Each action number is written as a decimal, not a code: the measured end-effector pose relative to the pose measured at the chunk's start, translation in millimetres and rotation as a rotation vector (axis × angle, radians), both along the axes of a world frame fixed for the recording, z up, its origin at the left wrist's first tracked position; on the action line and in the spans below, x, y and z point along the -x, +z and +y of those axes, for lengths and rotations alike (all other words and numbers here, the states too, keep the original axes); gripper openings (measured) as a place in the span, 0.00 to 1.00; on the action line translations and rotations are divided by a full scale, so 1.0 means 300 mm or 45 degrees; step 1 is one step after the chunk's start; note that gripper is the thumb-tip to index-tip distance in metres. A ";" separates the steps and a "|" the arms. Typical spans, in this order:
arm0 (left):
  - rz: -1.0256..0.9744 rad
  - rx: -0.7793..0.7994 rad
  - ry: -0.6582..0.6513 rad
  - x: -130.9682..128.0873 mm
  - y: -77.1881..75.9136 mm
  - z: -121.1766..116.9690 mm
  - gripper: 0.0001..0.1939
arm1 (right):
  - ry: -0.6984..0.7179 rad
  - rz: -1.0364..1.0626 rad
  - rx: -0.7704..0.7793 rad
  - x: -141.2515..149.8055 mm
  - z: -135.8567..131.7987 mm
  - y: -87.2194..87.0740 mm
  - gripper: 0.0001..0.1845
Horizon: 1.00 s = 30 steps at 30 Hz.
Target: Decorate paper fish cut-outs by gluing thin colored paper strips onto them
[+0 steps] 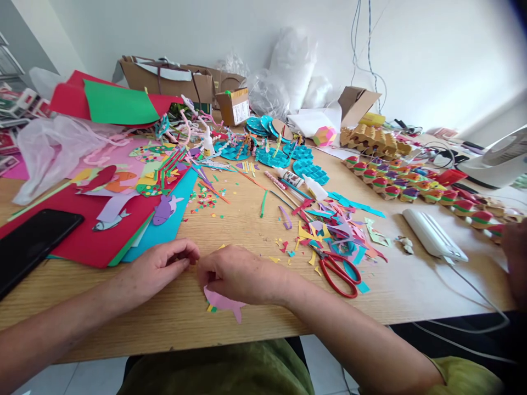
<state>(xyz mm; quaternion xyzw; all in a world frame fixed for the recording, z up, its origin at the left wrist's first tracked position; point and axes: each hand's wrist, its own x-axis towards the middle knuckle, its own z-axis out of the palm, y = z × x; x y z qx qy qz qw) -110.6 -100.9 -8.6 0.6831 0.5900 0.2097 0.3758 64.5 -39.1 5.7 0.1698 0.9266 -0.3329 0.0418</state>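
Observation:
My left hand (162,267) rests on the wooden table (247,225) near its front edge, fingers curled into a pinch at the tips; what they pinch is too small to make out. Close beside it, my right hand (237,274) lies palm down with fingers bent, covering most of a pink paper cutout (225,303) whose lower edge sticks out below the hand. A few yellow paper bits lie between and around the two hands.
Red-handled scissors (340,270) lie right of my hands among coloured paper scraps (329,227). A black phone (31,244) sits on red and blue sheets (94,241) at left. Glue bottles (315,187), teal pieces, painted egg-carton figures (395,184), a white device (432,235) and boxes fill the back.

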 end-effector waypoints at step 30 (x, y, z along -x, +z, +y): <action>-1.093 0.666 -0.117 -0.136 0.037 0.186 0.18 | -0.080 0.473 0.228 -0.225 0.234 0.086 0.07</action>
